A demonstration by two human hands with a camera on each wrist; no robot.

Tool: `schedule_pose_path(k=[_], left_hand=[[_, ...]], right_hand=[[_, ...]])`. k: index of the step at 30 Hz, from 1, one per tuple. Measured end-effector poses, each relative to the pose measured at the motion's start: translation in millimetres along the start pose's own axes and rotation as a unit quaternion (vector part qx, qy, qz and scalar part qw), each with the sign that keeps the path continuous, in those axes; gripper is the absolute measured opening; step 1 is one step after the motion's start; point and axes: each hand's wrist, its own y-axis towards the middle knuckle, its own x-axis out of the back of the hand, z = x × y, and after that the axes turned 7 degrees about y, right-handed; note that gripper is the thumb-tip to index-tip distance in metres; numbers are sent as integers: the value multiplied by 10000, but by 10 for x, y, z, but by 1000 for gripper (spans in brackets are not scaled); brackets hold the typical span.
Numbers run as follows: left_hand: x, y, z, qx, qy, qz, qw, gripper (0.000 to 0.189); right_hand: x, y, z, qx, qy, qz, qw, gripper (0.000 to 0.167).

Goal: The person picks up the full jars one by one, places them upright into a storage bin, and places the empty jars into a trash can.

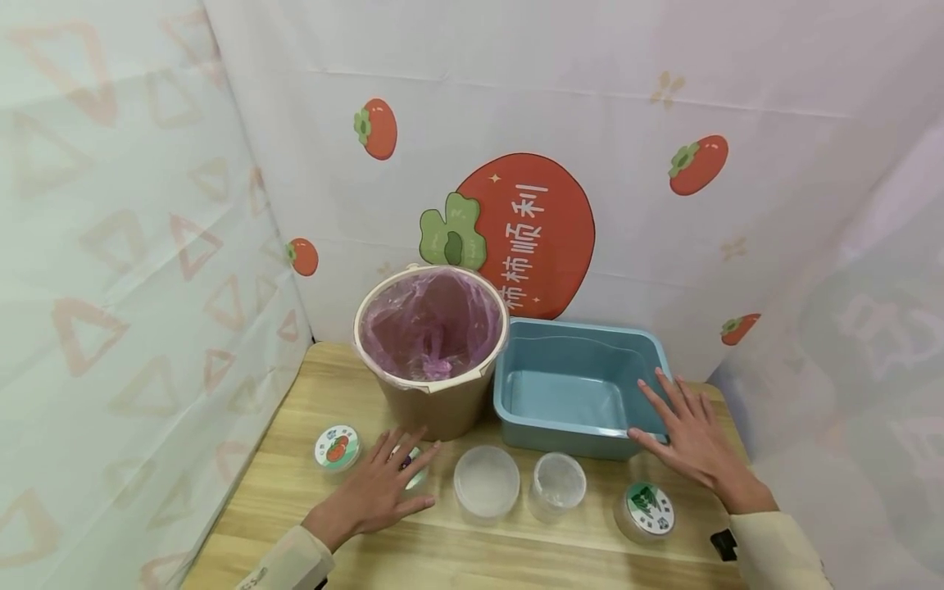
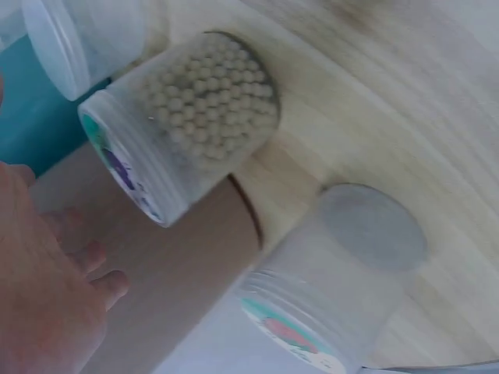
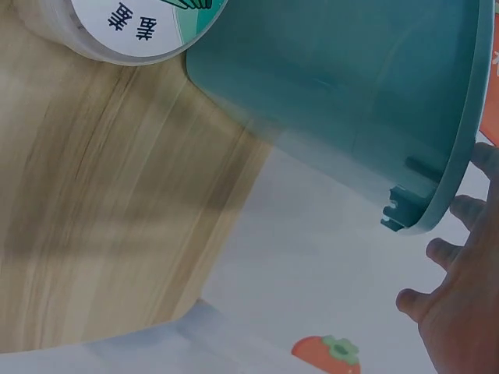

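Note:
My left hand is spread, fingers straight, above a clear jar full of small cream beads. In the head view it partly hides that jar's lid. Nothing is in its grasp. On its left stands a jar with a tomato picture on the lid; this jar looks clear in the left wrist view. My right hand, also spread, is over the right side of the blue basin and holds nothing. Nearer the front stands a jar with a leafy green label.
Behind my left hand stands a beige bucket with a purple bag lining it. Two translucent containers without printed labels stand mid-table. Printed cloth walls in the wooden table. A small black object lies by my right sleeve.

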Motion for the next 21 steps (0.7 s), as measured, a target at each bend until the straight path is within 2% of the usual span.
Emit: schedule_pose_path(k=[3, 10, 12, 21], left_hand=[[-32, -32, 41, 50, 64, 18, 10000, 78], [-162, -96, 156, 80, 155, -277, 9995, 88], [-198, -109, 176, 67, 214, -272, 9994, 90], [-269, -151, 188, 332, 393, 220, 9984, 87]], right_hand=[[-1, 3, -18, -55, 13, 33, 10000, 90], [-24, -3, -54, -118, -54, 32, 9999, 91], [-37, -14, -67, -141, -56, 46, 9999, 91], [-83, -47, -99, -258, -39, 89, 9996, 91]])
